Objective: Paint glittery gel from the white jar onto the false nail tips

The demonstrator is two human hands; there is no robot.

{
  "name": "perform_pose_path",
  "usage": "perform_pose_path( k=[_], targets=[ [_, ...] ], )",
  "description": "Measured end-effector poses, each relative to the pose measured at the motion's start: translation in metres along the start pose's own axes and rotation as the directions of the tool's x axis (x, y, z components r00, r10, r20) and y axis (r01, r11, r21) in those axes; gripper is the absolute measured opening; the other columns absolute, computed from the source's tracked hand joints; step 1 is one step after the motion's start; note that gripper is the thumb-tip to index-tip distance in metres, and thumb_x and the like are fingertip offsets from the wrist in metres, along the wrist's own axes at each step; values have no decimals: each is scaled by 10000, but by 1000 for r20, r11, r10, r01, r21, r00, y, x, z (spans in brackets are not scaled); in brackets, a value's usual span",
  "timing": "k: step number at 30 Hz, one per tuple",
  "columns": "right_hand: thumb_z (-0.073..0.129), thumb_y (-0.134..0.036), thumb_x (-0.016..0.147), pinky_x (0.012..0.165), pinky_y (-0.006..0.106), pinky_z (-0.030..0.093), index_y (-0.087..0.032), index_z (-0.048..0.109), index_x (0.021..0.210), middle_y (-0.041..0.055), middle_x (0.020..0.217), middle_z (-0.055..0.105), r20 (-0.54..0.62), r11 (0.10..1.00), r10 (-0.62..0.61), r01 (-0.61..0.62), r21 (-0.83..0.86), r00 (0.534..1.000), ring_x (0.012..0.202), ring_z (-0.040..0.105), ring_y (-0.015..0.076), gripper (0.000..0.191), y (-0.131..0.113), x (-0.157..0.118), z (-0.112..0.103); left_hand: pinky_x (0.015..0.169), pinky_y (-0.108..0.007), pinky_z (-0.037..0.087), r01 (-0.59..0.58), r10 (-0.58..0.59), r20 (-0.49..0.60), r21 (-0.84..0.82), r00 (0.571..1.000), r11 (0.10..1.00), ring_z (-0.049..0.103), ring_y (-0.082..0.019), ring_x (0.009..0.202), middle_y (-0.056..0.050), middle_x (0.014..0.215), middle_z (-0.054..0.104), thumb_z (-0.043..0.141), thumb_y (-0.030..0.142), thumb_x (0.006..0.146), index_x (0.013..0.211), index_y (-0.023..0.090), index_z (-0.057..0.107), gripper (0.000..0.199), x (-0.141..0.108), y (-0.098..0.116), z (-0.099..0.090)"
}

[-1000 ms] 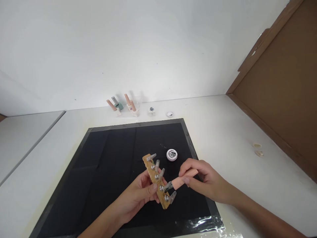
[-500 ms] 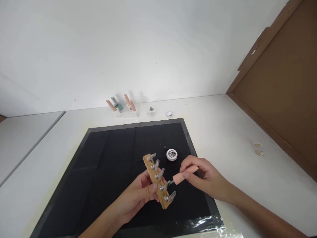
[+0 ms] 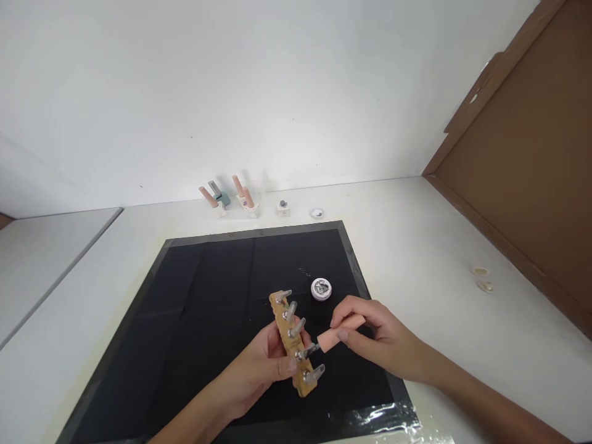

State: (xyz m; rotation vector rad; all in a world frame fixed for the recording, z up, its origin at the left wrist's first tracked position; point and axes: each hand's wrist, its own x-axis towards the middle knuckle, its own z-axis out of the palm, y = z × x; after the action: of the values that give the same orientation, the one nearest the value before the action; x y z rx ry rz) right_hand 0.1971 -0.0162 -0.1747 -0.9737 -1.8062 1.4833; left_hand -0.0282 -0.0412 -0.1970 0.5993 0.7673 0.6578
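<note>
My left hand [image 3: 263,367] grips a yellowish, rough-edged stand [image 3: 303,385] from its left side, over the black mat. Along the stand, several clear nail tips [image 3: 296,327] sit on round silver mounts. My right hand [image 3: 374,336] pinches the peach handle of a nail polish brush [image 3: 340,333]. The brush end meets the nail tip second from the near end; whether the bristles press on it is hard to see. Beyond the hands lies a small round pot [image 3: 320,288] with silvery, foil-like contents.
Several polish bottles with slanted caps [image 3: 250,200] stand by the back wall. To their right are an open white bottle [image 3: 283,208] and a small round lid [image 3: 317,213]. A black mat [image 3: 208,296] is taped to the white table. Cardboard [image 3: 522,160] rises at right, near two small discs [image 3: 485,285].
The stand has tilted slightly in my left hand. My right hand and the brush have shifted a little left and down, keeping to the same nail tip.
</note>
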Motion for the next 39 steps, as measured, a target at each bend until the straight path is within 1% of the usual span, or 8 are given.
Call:
perform_pose_path(
  k=[5, 10, 15, 21, 27, 33, 36, 39],
  targets=[
    [511, -245, 890, 507, 229, 362, -226, 556, 864, -32, 642, 561, 9, 1000, 8, -8, 16, 1000, 573, 427, 113, 56, 2, -1, 3, 591, -218, 419, 13, -13, -12, -33, 1000, 999, 567, -99, 714, 9, 891, 608, 830, 316, 604, 989, 204, 586, 470, 1, -3, 1],
    [513, -262, 889, 503, 231, 345, -228, 559, 863, -29, 656, 567, 11, 999, 27, -28, 41, 1000, 571, 408, 113, 63, 3, -1, 4, 636, -218, 433, 22, -28, -56, -103, 998, 994, 584, -97, 740, 17, 860, 637, 851, 269, 578, 970, 198, 600, 471, 0, -5, 1],
    [503, -253, 893, 507, 234, 344, -231, 549, 868, -23, 679, 602, 26, 996, 43, -45, 70, 999, 566, 405, 113, 57, 5, -2, 3, 616, -215, 432, 28, -39, -69, -154, 997, 988, 591, -92, 724, 19, 868, 658, 848, 239, 585, 979, 202, 615, 459, 0, -7, 0],
    [500, -260, 896, 510, 229, 338, -227, 544, 866, -32, 674, 536, 14, 997, 20, -21, 78, 1000, 562, 401, 105, 63, 7, -2, 4, 647, -231, 435, 47, -67, -91, -207, 994, 977, 605, -102, 745, 14, 861, 670, 855, 221, 571, 981, 202, 623, 472, 0, -9, 0],
    [501, -298, 900, 494, 229, 324, -214, 544, 868, -19, 683, 540, -53, 998, -42, 45, 53, 998, 539, 377, 100, 100, 7, -2, 4, 694, -254, 431, 49, -73, -118, -202, 990, 978, 606, -133, 826, 4, 873, 667, 875, 210, 525, 958, 188, 620, 502, 0, -5, 2],
    [495, -225, 884, 509, 230, 371, -212, 553, 880, -5, 725, 573, 26, 999, -29, 29, 15, 999, 576, 427, 110, 60, 1, -2, 3, 685, -255, 434, 27, -41, -76, -174, 996, 984, 600, -115, 753, 13, 836, 663, 839, 209, 595, 978, 192, 609, 448, 0, -6, 1],
    [500, -223, 878, 518, 228, 387, -208, 549, 864, 3, 757, 586, 20, 1000, -14, 14, -20, 1000, 593, 448, 110, 54, -1, -2, 2, 678, -248, 435, 34, -48, -82, -170, 995, 985, 601, -112, 758, 9, 859, 664, 837, 204, 599, 981, 190, 600, 450, 1, -6, 2],
    [502, -206, 870, 507, 222, 374, -205, 542, 843, -13, 707, 567, 5, 998, -32, 32, -49, 999, 560, 435, 100, 49, 0, -3, 3, 682, -251, 437, 35, -50, -88, -163, 995, 986, 601, -113, 763, 10, 862, 662, 845, 208, 585, 976, 189, 591, 467, 1, -5, 2]
  ],
)
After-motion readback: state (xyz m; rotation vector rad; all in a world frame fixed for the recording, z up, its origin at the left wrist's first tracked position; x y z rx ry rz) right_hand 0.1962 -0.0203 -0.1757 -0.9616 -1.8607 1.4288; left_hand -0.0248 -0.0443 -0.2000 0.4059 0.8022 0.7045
